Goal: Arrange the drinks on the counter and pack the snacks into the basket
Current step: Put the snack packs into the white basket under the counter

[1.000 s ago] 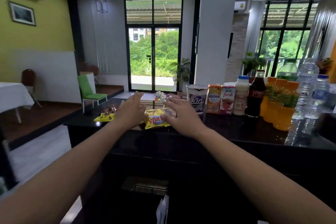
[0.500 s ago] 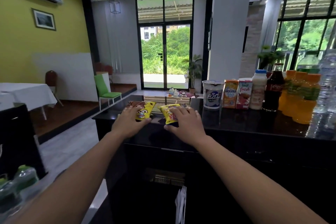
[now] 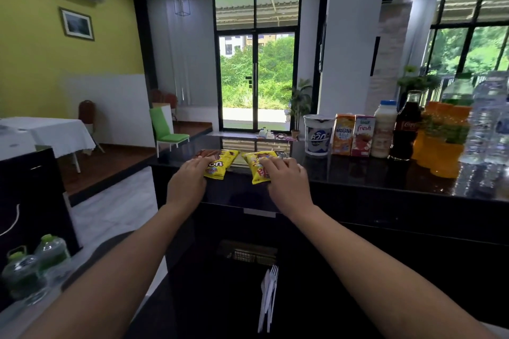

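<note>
- Two snack packets are counted: a left yellow plastic snack packet (image 3: 221,164) with brown print and a right yellow plastic snack packet (image 3: 254,166) with red print.
- Both are found side by side, slightly apart, at the near edge of the glossy black bench (image 3: 358,176), towards its left end.
- Each packet is laid with its long axis running away from the person, the short near end towards the bench's front edge.
- Both arms are stretched forward, bare, with palms turned down.
- The left hand (image 3: 188,183) is set on the left packet, its fingers curled over the near end and gripping it.
- The right hand (image 3: 286,176) is set on the right packet, its fingers bent over the near half and holding it.
- A row of upright drinks is seen on the bench to the right: one white printed tub (image 3: 318,135), one orange carton (image 3: 343,135), one red carton (image 3: 363,136), one white milk bottle (image 3: 383,132) with a blue cap, one dark cola bottle (image 3: 407,126).
- Beyond these, orange juice bottles (image 3: 440,143) and clear water bottles (image 3: 484,124) are blurred; their number cannot be told.
- Two clear green-capped bottles (image 3: 27,275) are seen at lower left.
</note>
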The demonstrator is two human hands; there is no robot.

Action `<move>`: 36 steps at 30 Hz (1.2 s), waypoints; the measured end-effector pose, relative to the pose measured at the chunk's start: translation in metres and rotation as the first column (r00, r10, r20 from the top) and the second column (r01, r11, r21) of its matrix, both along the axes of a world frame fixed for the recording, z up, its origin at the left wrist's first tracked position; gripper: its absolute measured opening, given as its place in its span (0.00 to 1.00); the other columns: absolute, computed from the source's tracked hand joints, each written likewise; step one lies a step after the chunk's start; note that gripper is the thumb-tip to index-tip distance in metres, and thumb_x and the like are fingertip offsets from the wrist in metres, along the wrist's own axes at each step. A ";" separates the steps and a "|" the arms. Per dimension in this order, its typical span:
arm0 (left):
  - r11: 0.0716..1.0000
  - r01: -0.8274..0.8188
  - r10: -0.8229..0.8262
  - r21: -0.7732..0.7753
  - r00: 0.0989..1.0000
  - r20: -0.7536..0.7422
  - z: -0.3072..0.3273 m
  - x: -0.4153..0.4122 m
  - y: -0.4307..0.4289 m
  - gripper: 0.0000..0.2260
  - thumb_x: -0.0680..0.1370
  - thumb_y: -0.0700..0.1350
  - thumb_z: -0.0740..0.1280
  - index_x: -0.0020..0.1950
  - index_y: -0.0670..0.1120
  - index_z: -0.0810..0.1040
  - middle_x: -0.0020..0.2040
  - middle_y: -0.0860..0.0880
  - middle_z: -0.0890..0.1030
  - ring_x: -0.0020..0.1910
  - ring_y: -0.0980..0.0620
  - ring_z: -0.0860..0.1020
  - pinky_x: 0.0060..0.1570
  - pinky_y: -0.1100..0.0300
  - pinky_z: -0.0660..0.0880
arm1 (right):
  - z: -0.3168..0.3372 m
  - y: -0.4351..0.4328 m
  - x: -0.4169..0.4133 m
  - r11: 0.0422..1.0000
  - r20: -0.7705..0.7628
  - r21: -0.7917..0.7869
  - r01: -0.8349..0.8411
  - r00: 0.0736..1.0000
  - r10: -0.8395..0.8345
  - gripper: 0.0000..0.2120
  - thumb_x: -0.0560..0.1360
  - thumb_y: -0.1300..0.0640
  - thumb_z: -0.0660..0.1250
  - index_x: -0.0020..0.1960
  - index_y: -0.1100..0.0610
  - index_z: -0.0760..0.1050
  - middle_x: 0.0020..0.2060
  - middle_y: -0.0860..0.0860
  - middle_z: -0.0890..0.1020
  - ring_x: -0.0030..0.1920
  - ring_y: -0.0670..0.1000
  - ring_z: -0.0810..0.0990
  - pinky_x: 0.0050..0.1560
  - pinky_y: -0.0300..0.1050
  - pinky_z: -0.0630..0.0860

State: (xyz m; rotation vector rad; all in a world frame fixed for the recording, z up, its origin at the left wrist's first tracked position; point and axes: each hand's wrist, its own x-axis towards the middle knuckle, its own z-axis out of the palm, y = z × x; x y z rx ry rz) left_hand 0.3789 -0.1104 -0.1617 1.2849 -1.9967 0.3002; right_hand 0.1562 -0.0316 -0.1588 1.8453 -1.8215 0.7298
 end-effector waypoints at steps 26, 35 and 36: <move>0.990 0.108 -0.117 0.093 0.988 0.098 -0.021 -0.144 0.212 0.15 0.79 0.44 0.60 0.64 0.55 0.73 0.52 0.51 0.82 0.46 0.45 0.80 0.32 0.58 0.67 | -0.010 0.212 -0.158 0.999 0.090 -0.039 0.038 0.995 -0.034 0.16 0.77 0.54 0.64 0.64 0.50 0.73 0.55 0.50 0.82 0.54 0.57 0.76 0.52 0.51 0.70; 0.915 0.276 -0.322 0.294 0.939 0.122 -0.061 -0.238 0.278 0.15 0.80 0.44 0.59 0.66 0.55 0.71 0.54 0.50 0.80 0.50 0.46 0.78 0.39 0.52 0.76 | -0.043 0.291 -0.231 0.985 0.298 0.158 0.065 0.948 -0.110 0.16 0.80 0.48 0.58 0.66 0.50 0.69 0.54 0.51 0.79 0.56 0.55 0.72 0.42 0.51 0.75; 0.910 0.287 -0.335 0.300 0.935 0.121 -0.066 -0.246 0.282 0.15 0.80 0.45 0.59 0.66 0.55 0.71 0.54 0.50 0.80 0.50 0.46 0.78 0.40 0.52 0.77 | -0.046 0.299 -0.238 0.981 0.323 0.180 0.070 0.938 -0.126 0.16 0.81 0.48 0.57 0.66 0.50 0.69 0.54 0.51 0.79 0.57 0.55 0.72 0.43 0.51 0.75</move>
